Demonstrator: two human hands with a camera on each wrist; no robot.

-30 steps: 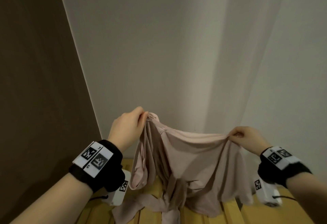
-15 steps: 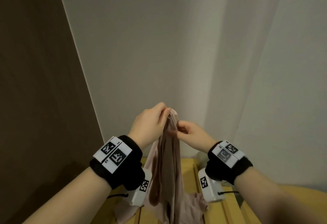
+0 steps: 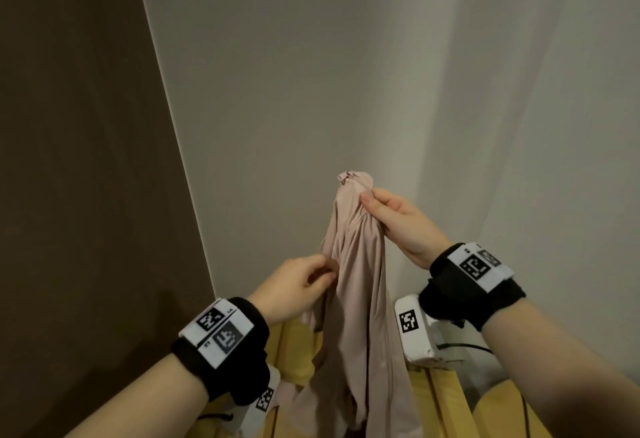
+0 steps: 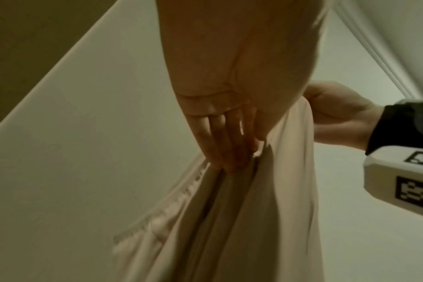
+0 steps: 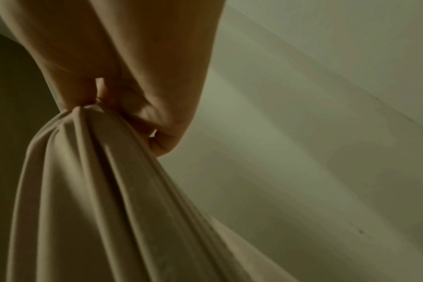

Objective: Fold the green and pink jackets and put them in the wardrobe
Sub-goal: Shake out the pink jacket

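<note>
Pale walls meet a brown panel (image 3: 86, 160) above a yellow slatted surface (image 3: 446, 399). The pink jacket (image 3: 356, 281) hangs doubled lengthwise, its lower part trailing onto the slats. The right hand (image 3: 398, 223) pinches its bunched top; the left hand (image 3: 294, 285), lower down, closes its fingertips (image 4: 232, 152) on a side fold. Step in hand, likely: folding jacket 1 of 2. Next, probably a crosswise fold; the limp cloth needs laying flat.

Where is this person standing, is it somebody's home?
Probably a room corner at home, perhaps a bedroom, though that is a guess. Plain pale walls meet beside a dark brown panel, and yellow wooden slats lie below the pink jacket, which the right hand holds up.
</note>
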